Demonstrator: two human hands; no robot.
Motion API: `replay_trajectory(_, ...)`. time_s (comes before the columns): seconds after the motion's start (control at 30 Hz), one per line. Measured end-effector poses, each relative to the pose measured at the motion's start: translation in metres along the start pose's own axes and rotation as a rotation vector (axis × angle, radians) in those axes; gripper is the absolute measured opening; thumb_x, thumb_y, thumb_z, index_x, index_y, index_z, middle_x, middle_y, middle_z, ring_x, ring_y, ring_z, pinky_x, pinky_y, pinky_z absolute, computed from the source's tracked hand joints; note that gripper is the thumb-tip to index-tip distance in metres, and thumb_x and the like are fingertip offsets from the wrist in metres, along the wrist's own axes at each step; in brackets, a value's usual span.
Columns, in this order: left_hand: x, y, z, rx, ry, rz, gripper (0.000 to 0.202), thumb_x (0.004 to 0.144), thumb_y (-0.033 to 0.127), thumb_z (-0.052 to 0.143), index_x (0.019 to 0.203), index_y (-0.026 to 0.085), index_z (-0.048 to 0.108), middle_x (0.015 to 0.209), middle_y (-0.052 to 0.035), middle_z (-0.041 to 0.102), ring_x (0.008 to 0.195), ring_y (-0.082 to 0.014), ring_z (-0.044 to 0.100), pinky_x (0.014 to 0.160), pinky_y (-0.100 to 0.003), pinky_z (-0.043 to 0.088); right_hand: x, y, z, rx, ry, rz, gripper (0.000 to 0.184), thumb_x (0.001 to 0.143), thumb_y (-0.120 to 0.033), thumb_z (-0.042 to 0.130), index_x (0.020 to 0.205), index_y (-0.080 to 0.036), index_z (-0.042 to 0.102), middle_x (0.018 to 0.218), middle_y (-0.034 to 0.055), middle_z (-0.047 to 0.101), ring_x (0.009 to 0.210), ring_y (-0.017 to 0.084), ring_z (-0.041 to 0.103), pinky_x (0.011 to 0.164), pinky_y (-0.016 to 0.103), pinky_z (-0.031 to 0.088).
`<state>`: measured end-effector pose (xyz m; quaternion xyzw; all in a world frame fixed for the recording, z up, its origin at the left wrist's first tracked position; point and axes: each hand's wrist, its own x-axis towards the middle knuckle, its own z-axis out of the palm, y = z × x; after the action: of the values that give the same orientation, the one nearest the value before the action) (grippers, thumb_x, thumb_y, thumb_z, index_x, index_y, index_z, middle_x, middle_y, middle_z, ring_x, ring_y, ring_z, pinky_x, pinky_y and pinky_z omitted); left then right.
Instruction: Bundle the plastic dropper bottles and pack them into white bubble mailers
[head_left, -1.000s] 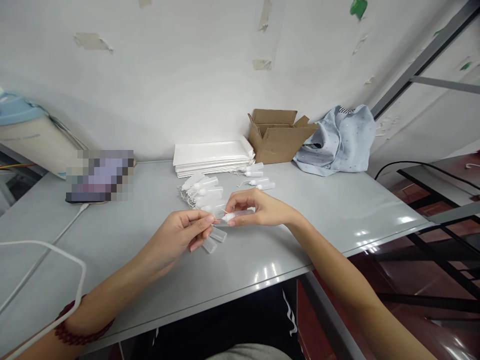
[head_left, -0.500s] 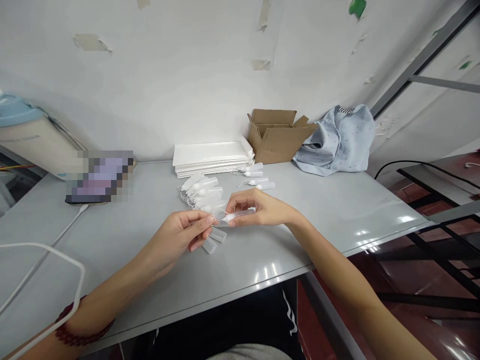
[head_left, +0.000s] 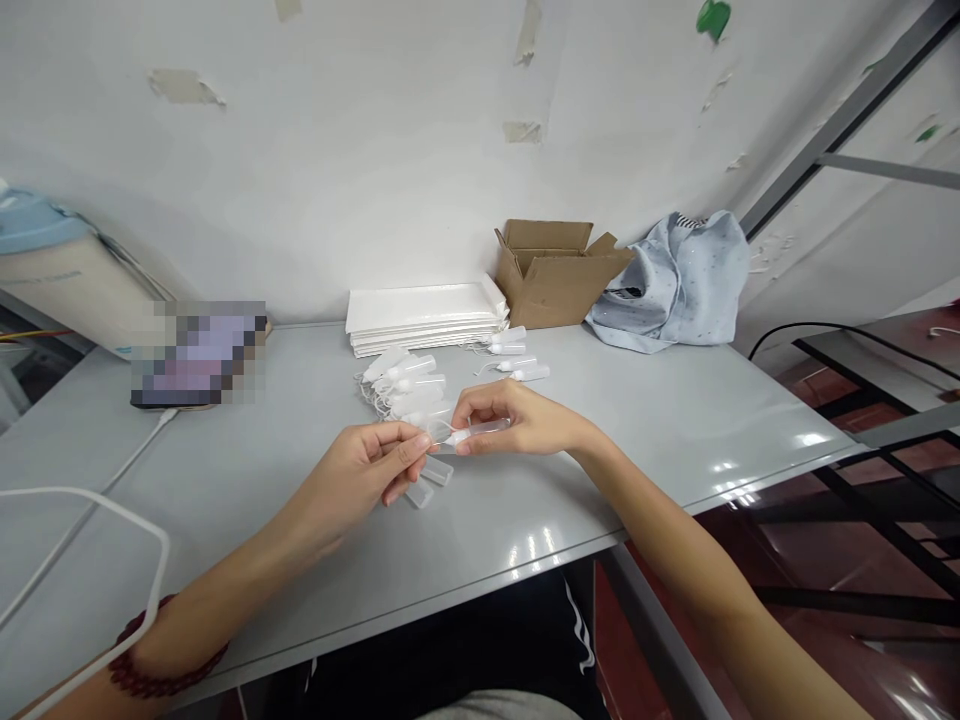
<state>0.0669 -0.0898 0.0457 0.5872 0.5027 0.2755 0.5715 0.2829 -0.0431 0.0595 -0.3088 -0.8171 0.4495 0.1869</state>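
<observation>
Over the middle of the table my two hands are close together. My right hand [head_left: 517, 415] is closed round a small clear plastic tube with a white cap [head_left: 484, 428], its capped end pointing left. A thin white cord [head_left: 444, 424] curves from that cap to my left hand [head_left: 390, 455], whose thumb and forefinger pinch its end. Two similar clear tubes [head_left: 436, 470] lie on the table just under my left fingers. Behind my hands is a heap of tubes [head_left: 416, 385] with tangled white cords. Several more tubes [head_left: 531, 372] lie beyond my right hand.
Against the wall stand a stack of flat white packages [head_left: 427, 310], an open cardboard box [head_left: 559, 285] and a light-blue cloth bundle [head_left: 682, 285]. At left, a phone [head_left: 202, 355] is plugged into a white cable [head_left: 124, 465]. The grey table [head_left: 637, 430] has its front edge near my body.
Both hands stay almost in place. The white cord between them shows as a wider curve now, and the right hand has shifted very slightly.
</observation>
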Motion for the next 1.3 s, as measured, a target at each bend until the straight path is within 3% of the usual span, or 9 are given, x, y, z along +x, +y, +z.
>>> replay_trajectory(0.23,-0.004,0.001,0.008,0.139,0.114,0.023,0.035,0.086,0.044,0.05,0.062,0.019,0.052,0.045,0.0072,0.036,0.045,-0.0095,0.033,0.047,-0.021,0.031,0.003,0.002,0.008,0.015,0.029,-0.004,0.017,0.08,-0.03,0.065,0.084,-0.014,0.061,0.083,0.0018,0.059,0.076,0.012,0.051,0.067,0.025,0.041)
replay_trajectory(0.53,-0.007,-0.003,0.014,0.162,0.216,0.074,0.028,0.085,0.041,0.051,0.069,0.019,0.055,0.058,0.0045,0.047,0.045,-0.0082,0.037,0.043,-0.02,0.031,0.004,0.004,0.019,0.019,0.081,-0.031,0.017,0.081,-0.03,0.064,0.083,-0.014,0.057,0.079,0.0006,0.056,0.066,0.009,0.047,0.058,0.022,0.036)
replay_trajectory(0.93,-0.008,-0.003,0.015,0.187,0.227,0.101,0.03,0.086,0.041,0.05,0.065,0.019,0.052,0.054,0.0053,0.045,0.045,-0.0087,0.036,0.044,-0.02,0.031,0.006,0.005,0.025,0.024,0.102,-0.069,0.013,0.081,-0.027,0.062,0.082,-0.015,0.056,0.083,0.0023,0.057,0.075,0.012,0.052,0.065,0.025,0.043)
replay_trajectory(1.07,-0.003,-0.003,0.007,0.162,0.161,0.067,0.035,0.088,0.043,0.047,0.065,0.019,0.056,0.048,0.0051,0.043,0.045,-0.0101,0.038,0.046,-0.022,0.033,0.006,0.005,0.023,0.048,0.119,-0.062,0.012,0.08,-0.026,0.062,0.084,-0.015,0.057,0.085,0.0027,0.058,0.077,0.013,0.054,0.07,0.027,0.045)
replay_trajectory(1.2,0.0,-0.002,-0.004,0.107,0.174,0.084,0.037,0.089,0.046,0.045,0.07,0.019,0.061,0.056,0.0021,0.053,0.047,-0.0109,0.043,0.049,-0.024,0.036,0.005,0.003,0.019,0.068,0.138,-0.045,0.014,0.079,-0.028,0.064,0.083,-0.015,0.058,0.085,0.0026,0.059,0.078,0.013,0.054,0.072,0.028,0.045)
replay_trajectory(1.3,0.0,0.002,-0.007,0.155,0.148,0.064,0.036,0.087,0.048,0.05,0.068,0.019,0.061,0.048,0.0048,0.046,0.047,-0.0109,0.041,0.05,-0.023,0.035,0.005,0.002,0.019,0.074,0.146,-0.039,0.016,0.079,-0.029,0.065,0.083,-0.016,0.058,0.085,0.0024,0.059,0.077,0.013,0.054,0.071,0.027,0.046)
